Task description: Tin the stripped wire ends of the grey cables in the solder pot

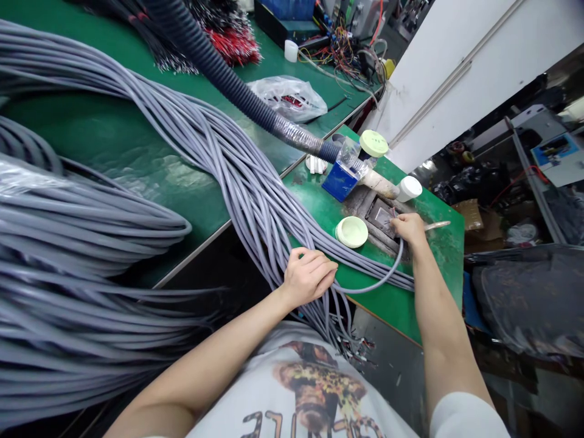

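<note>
Right arm reaches forward nearly straight, wrist over the green bench (442,258); right hand (408,228) has its fingers pinching a gray cable (399,255) near its tip, just above the dark-framed metal well (382,214). The cable loops down from the hand toward the near side of the bench. Left arm comes in bent from the left; left hand (309,277) lies on the gray cable bundle (255,173), fingers curled together, can't tell if they grip any strands. Room around the well is tight: open tub (351,232) on its left, white cup (409,188) and blue box (340,180) on the far side, ribbed hose (237,91) coming in overhead. Pale stick (438,225) projects from behind the right hand toward the right edge. Bare green strip between right wrist and that edge. Bundle crosses the near-left edge, boxing in the left hand's side.
</note>
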{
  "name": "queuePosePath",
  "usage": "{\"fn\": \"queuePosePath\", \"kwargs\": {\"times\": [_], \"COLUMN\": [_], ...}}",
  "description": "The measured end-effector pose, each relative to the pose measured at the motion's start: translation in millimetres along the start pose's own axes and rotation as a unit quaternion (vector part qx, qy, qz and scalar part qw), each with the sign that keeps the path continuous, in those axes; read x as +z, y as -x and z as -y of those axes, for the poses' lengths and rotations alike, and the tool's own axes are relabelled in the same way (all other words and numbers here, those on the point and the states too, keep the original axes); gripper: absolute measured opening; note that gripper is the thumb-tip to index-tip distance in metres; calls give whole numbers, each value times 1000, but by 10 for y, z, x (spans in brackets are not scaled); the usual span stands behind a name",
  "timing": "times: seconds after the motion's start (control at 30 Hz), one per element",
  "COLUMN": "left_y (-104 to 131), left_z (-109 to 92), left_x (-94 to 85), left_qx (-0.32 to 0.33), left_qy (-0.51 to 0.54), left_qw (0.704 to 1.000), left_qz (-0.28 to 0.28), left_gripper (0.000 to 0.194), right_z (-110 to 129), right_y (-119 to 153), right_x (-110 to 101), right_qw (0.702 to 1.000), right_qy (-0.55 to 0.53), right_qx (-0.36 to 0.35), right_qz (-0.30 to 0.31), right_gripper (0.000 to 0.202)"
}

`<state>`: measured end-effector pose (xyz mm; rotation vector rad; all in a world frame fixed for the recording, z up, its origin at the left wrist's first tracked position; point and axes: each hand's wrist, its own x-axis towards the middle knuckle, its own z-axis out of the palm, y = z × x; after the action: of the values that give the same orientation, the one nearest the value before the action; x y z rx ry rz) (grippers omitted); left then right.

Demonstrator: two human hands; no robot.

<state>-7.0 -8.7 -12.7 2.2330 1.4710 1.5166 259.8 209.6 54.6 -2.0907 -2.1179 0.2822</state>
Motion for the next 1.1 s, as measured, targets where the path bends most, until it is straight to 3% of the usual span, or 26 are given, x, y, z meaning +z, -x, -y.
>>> {"fn": "queuePosePath", "kwargs": {"times": [0.17,0.3,0.4,0.5,0.6,0.7,0.77,0.8,0.87,1.0,1.1], "left_y": [4,-1,-20,-70,-163,-275,-335,-356,-384,-405,-407], "left_z": [4,4,-19,-106,-266,-430,-506,-532,-564,-577,-556], "left_x": [10,4,-31,-73,-76,-18,33,55,79,17,-95], "left_qx": [3,4,-1,-65,-195,-297,-348,-366,-384,-376,-389], "left_qy": [-4,0,32,139,326,531,611,630,650,679,697], "left_qw": [1000,1000,999,986,920,790,708,680,650,628,600], "left_qz": [1,-1,-12,-59,-94,-75,-72,-78,-88,-66,-50], "left_gripper": [12,12,9,7,14,32,29,26,23,24,24], "right_z": [96,350,610,849,1024,1131,1171,1185,1204,1218,1195], "right_y": [158,556,949,1305,1569,1741,1814,1841,1882,1961,2055], "right_x": [-136,-325,-435,-459,-401,-313,-268,-253,-239,-260,-284], "right_qw": [998,987,951,923,900,889,887,887,888,899,899], "right_qy": [-61,-148,-294,-366,-414,-430,-430,-430,-427,-404,-383], "right_qx": [-14,-54,-85,-94,-100,-107,-119,-125,-133,-142,-170], "right_qz": [-1,15,53,79,98,112,114,114,109,94,129], "right_gripper": [29,35,38,40,41,40,39,39,38,37,34]}}
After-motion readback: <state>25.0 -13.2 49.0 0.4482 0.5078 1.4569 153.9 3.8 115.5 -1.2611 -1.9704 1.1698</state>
